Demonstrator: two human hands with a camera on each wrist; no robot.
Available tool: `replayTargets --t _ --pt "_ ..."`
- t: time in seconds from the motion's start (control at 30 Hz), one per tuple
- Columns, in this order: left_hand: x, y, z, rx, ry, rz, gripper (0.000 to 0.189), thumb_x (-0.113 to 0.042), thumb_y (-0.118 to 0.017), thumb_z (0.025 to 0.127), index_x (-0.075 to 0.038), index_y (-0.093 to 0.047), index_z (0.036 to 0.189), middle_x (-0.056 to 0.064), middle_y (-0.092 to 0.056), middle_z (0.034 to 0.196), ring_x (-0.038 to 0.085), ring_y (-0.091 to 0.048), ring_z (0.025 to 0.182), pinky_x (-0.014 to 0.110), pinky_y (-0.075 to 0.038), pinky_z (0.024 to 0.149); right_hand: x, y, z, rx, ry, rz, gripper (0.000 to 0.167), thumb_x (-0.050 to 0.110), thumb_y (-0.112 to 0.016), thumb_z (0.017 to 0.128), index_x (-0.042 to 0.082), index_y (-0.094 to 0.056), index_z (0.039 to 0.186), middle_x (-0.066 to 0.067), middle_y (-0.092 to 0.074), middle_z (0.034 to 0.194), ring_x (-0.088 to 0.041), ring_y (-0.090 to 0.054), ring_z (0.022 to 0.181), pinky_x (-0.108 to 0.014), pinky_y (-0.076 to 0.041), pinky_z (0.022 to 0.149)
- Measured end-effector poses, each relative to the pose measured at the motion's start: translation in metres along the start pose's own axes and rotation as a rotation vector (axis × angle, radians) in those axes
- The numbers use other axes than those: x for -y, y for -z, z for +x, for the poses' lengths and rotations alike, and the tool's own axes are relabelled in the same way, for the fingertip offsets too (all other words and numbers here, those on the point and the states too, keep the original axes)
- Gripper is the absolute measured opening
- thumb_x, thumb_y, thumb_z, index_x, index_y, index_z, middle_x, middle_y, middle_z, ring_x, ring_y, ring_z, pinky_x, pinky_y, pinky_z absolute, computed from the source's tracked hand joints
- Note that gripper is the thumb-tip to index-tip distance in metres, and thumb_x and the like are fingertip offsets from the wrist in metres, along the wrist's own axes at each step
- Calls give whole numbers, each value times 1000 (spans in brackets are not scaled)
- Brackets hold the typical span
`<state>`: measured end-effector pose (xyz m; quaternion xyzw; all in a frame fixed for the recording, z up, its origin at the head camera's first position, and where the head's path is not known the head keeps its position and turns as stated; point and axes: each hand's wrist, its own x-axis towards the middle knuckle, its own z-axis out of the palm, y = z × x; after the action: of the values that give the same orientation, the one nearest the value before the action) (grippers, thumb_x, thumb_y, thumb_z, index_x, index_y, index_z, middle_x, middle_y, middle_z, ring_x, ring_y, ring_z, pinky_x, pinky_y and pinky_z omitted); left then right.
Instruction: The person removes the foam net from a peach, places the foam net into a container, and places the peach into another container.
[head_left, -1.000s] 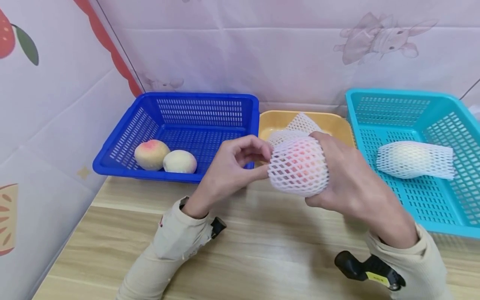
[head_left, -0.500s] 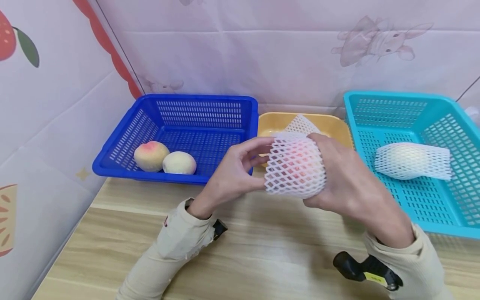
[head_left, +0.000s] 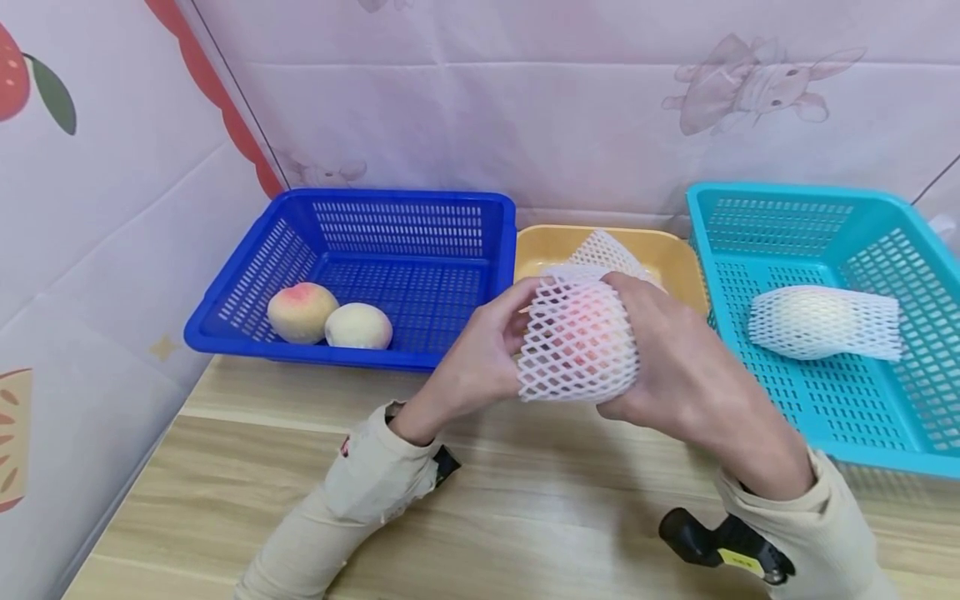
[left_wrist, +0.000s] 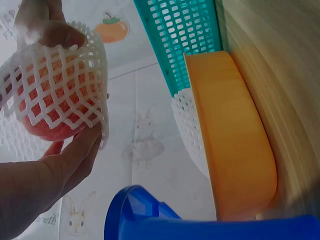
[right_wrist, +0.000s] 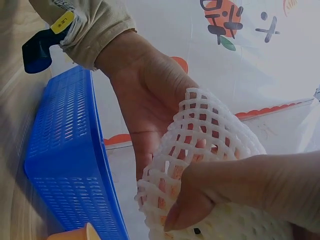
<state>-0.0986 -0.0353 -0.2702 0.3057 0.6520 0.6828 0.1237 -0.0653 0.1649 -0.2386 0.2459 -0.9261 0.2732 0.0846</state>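
Note:
Above the table, a pink-red peach [left_wrist: 52, 97] sits inside a white foam net sleeve [head_left: 543, 367], its colour showing through the mesh. My right hand [head_left: 675, 367] grips the netted peach from the right, the thumb pressing the mesh in the right wrist view. At the sleeve's open left end is my left hand [head_left: 483, 358], its fingers and thumb holding the net's edge; some fingertips are hidden behind the mesh. Behind the hands, more white foam nets [head_left: 603, 250] lie in a yellow tray [head_left: 678, 258].
On the left, a blue basket [head_left: 420, 360] holds two bare peaches [head_left: 302, 312]. A teal basket [head_left: 810, 196] on the right contains one netted peach [head_left: 813, 321]. All stand on a wooden table [head_left: 525, 517] against a printed wall covering [head_left: 480, 117].
My left hand has moved right, from pinching beside the net to holding its left edge. The net's open end has spread and straightened leftward over the peach. The right hand has shifted slightly left.

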Motion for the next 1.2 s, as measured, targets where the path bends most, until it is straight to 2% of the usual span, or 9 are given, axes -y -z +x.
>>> replayTargets --t 0.17,0.3,0.5,0.67,0.8,0.9,1.0,1.03,1.2 --pt "2 -2 -1 6 -41 31 75 19 -71 68 8 -40 135 25 -52 126 28 -59 111 37 -49 95 2 -2 0 24 -20 -10 89 11 -86 55 3 -42 132 -11 -55 120 -29 -54 102 -51 -49 85" --pt "5 -2 -1 -1 -45 72 70 17 -72 69 8 -42 132 24 -54 123 26 -59 109 36 -49 95 5 -4 0 49 -49 -28 90 10 -85 57 4 -40 133 -11 -54 119 -30 -54 101 -51 -50 83" --pt "7 0 0 -37 -57 63 67 19 -70 71 11 -43 132 26 -55 121 24 -59 106 37 -49 94 6 -1 0 52 -70 -87 106 13 -88 56 5 -30 145 -16 -53 127 -35 -53 109 -57 -48 84" --pt "4 6 0 -85 -68 68 62 18 -67 73 12 -44 131 26 -55 118 19 -60 101 39 -50 92 1 9 -5 -15 15 -99 116 23 -94 55 7 -29 149 -20 -49 134 -38 -50 114 -61 -45 87" --pt "0 11 1 -103 -75 67 61 18 -66 73 12 -44 130 26 -55 118 20 -60 101 40 -50 92 -7 17 -10 -108 136 -63 102 15 -95 54 6 -43 141 -17 -56 128 -34 -55 110 -53 -49 84" --pt "-2 13 1 -109 -87 65 62 18 -66 72 12 -44 130 26 -55 118 20 -60 102 41 -50 92 -12 22 -12 -179 199 -47 85 10 -93 56 5 -55 132 -11 -63 120 -26 -60 105 -29 -49 88" --pt "-4 16 1 -115 -93 76 61 17 -66 72 12 -44 129 26 -55 118 20 -59 102 41 -50 92 -14 25 -13 -234 237 -28 70 6 -90 59 5 -62 123 -6 -65 115 -21 -62 102 -10 -40 89" --pt "-4 16 1 -118 -93 81 61 16 -66 73 12 -44 129 26 -56 118 20 -59 103 40 -50 92 -14 26 -12 -250 249 -15 66 3 -89 60 6 -64 120 -5 -66 113 -19 -62 101 -7 -37 89" --pt "-6 18 1 -126 -80 94 60 16 -67 74 11 -44 129 25 -56 118 21 -59 104 39 -50 92 -13 24 -10 -301 292 19 50 -6 -84 63 7 -69 109 -3 -68 105 -14 -61 93 -10 -41 84"
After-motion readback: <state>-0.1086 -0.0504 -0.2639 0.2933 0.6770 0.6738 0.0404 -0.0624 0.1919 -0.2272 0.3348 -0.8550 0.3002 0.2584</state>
